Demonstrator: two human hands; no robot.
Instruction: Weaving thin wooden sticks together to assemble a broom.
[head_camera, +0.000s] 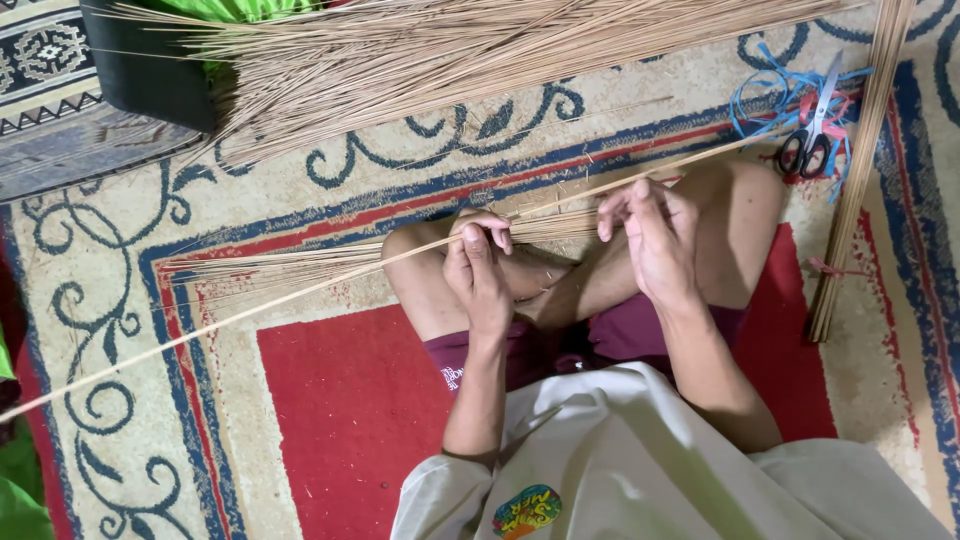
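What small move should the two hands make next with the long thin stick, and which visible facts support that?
Probably draw the long stick sideways to free it from the bundle on the lap. The left hand and the right hand each pinch it with their fingers, and it already lies slanted across the other sticks, running far out over the carpet.

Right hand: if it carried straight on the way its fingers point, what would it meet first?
The right hand points up the picture, away from the body. Just past its fingertips lies the long stick it pinches, then bare carpet, then probably the loose stick pile. Depth is unclear.
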